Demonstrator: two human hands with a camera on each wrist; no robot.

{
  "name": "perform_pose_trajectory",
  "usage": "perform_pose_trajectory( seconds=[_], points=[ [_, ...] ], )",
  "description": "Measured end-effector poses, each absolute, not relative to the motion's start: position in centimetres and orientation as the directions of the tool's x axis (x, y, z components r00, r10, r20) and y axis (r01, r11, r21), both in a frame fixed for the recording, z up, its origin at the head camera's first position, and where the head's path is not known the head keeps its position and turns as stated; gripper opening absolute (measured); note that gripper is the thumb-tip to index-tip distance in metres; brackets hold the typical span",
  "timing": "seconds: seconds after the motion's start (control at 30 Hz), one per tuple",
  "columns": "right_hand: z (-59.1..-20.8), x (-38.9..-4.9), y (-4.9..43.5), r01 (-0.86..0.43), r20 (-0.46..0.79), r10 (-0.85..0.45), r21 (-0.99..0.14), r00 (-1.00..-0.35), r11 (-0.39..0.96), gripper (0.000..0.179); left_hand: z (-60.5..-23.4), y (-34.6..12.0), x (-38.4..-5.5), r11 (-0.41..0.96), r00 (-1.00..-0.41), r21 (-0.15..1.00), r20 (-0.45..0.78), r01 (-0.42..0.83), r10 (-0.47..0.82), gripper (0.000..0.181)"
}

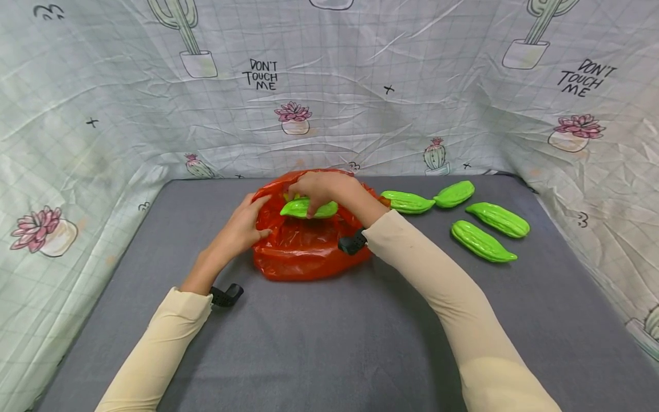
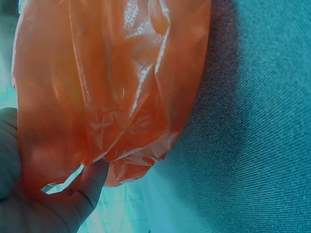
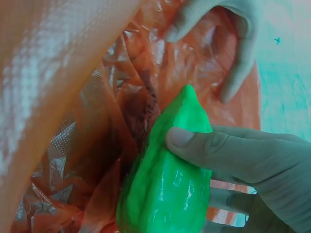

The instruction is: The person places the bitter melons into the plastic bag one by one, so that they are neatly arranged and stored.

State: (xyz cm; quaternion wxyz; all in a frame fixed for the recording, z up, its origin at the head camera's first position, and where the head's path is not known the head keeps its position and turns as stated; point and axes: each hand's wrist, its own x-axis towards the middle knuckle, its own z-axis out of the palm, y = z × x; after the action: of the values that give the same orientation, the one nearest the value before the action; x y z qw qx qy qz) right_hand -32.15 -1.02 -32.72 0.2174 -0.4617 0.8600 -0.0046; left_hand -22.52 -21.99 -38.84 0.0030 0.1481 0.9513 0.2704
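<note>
A red plastic bag [image 1: 304, 266] sits with its mouth spread toward me. My left hand [image 1: 242, 226] grips its left rim, with thumb and a finger reaching over the edge into the mouth. In the right wrist view, those fingers curl against the red film. My right hand [image 1: 324, 186] holds a bright green, ridged bitter melon [image 3: 167, 184] from above, thumb on one side and fingers on the other. The melon lies sideways within the bag's mouth. Under the right hand a bit of yellow [image 1: 288, 196] shows inside the bag.
To the right of the bag lie several more green bitter melons [image 1: 483, 241] on the grey table [image 1: 309, 343]. A patterned cloth [image 1: 340, 86] hangs close behind the table and along both sides. Each wrist carries a small black camera [image 1: 226, 295].
</note>
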Motion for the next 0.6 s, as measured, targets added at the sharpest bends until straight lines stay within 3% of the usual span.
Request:
perform_pose_trajectory(
  seconds=[0.23,0.6],
  points=[
    [-32.0,-32.1,-2.2,-0.806,-0.453,-0.775,-0.180,-0.441,0.564,0.057,-38.8,-22.1,-22.6,0.798,-0.948,0.518,0.098,0.308,0.302,0.080],
    [-32.0,-32.4,-3.7,-0.870,-0.570,-0.754,-0.131,-0.326,0.476,0.054,-38.5,-21.9,-22.6,0.787,-0.942,0.526,0.098,0.323,0.320,0.079]
  ],
)
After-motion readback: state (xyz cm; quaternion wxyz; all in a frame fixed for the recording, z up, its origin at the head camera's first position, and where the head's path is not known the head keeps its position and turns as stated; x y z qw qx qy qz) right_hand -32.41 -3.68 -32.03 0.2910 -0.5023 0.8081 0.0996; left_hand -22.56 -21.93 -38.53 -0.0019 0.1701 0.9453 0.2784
